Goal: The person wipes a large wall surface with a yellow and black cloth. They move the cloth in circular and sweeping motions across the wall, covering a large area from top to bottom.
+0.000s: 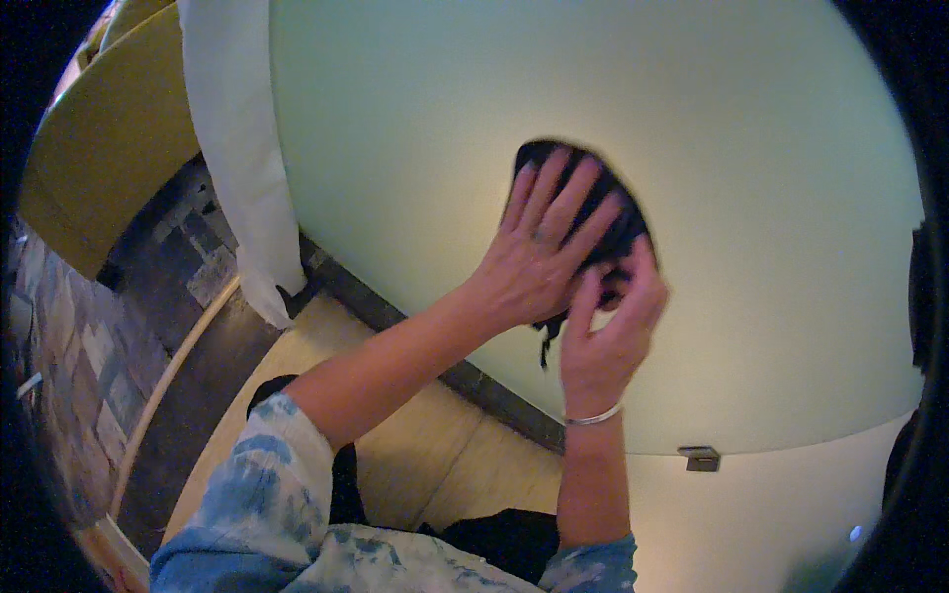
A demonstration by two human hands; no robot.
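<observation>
A dark, roughly oval fabric item (623, 200), like a small pouch or cap, is between my hands in front of a pale green panel. My left hand (537, 256) lies over it with the fingers spread across its upper face; the left thumb is hidden. At its lower right edge my right hand (612, 319) has thumb and finger bent together, pinching the dark material. A thin dark cord or strap (546, 345) dangles below, left of the right wrist. A silver bangle (595, 417) circles that wrist. The picture is somewhat blurred around the fingers.
The smooth pale green panel (400, 133) fills most of the view, with a metal clip (700, 458) at its lower edge. White sheeting (237, 148) hangs at its left, beside a curved mustard panel (111, 156). Below are beige floor tiles (415, 459) and stone-patterned flooring (89, 363).
</observation>
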